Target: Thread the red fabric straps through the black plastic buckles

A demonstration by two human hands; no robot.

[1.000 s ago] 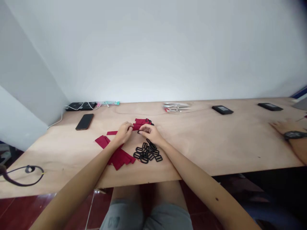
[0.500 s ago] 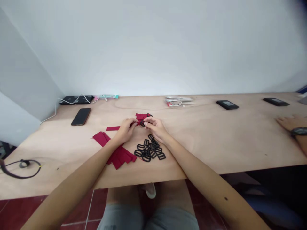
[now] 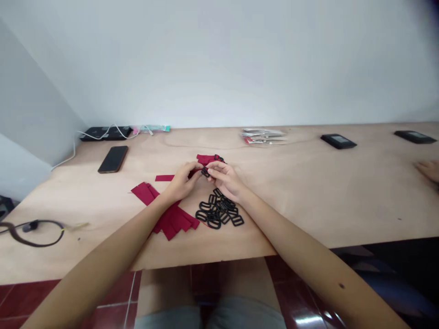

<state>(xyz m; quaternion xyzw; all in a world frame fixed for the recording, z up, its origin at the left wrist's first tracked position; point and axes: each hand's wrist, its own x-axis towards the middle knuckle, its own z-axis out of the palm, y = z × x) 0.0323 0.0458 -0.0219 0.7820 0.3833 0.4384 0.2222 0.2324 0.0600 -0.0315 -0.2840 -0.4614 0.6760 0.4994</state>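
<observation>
My left hand [image 3: 185,181] pinches a red fabric strap [image 3: 164,178], whose free end sticks out to the left under the hand. Against it, my right hand [image 3: 226,179] grips a small black strap slider [image 3: 205,172] between thumb and fingers. Whether the strap runs through the slider cannot be made out. Just behind my fingers lies a folded red strap with a black buckle [image 3: 217,157] on it. A pile of black sliders and rings [image 3: 219,210] sits below my right hand. Several cut red strips [image 3: 171,221] are fanned out under my left forearm.
A phone [image 3: 113,159] lies at the left, with black boxes and a white cable [image 3: 116,132] behind it. Small packets [image 3: 262,136] and black devices [image 3: 338,141] stand along the back. A black cable loop [image 3: 34,233] is front left; another person's hand [image 3: 428,170] rests at the right edge.
The view has shifted slightly, so the table items sit a little differently. My hands stay together, and the slider has turned between my fingers, closer to the left fingertips.
</observation>
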